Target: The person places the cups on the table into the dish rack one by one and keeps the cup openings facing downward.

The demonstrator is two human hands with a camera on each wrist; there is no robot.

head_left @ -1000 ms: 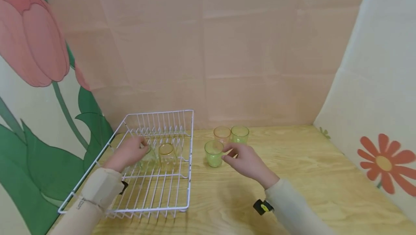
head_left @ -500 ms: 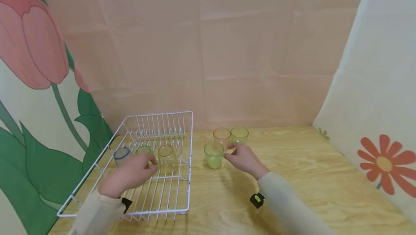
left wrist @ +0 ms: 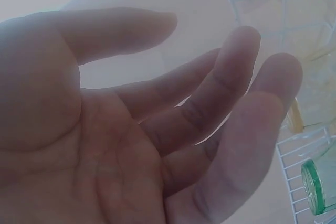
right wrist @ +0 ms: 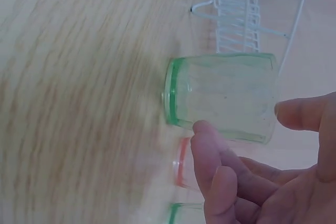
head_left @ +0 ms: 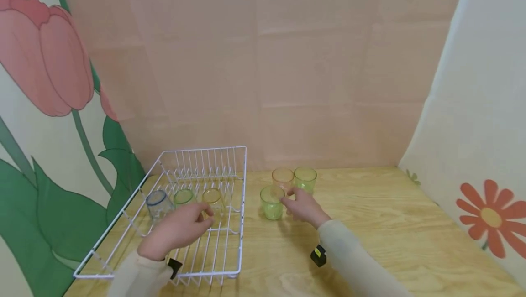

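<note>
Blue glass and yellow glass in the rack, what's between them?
A green glass, partly hidden by the left hand, in the head view.

Beyond your fingers (left wrist: 236, 66) you see a creased pinkish backdrop (head_left: 255, 59), printed tulip (head_left: 65, 59) to their left, red flower (head_left: 491, 217) right, wood-grain tabletop (head_left: 390, 205) beneath.

Racked green glass (head_left: 183, 197) partly hidden by left hand (head_left: 177, 229); right hand (head_left: 303, 206), front glass (head_left: 271, 208): contact unclear.

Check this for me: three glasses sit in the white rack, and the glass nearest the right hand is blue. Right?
Not quite: the glass nearest the right hand is green, as the head view shows. Three glasses do sit in the white rack.
</note>
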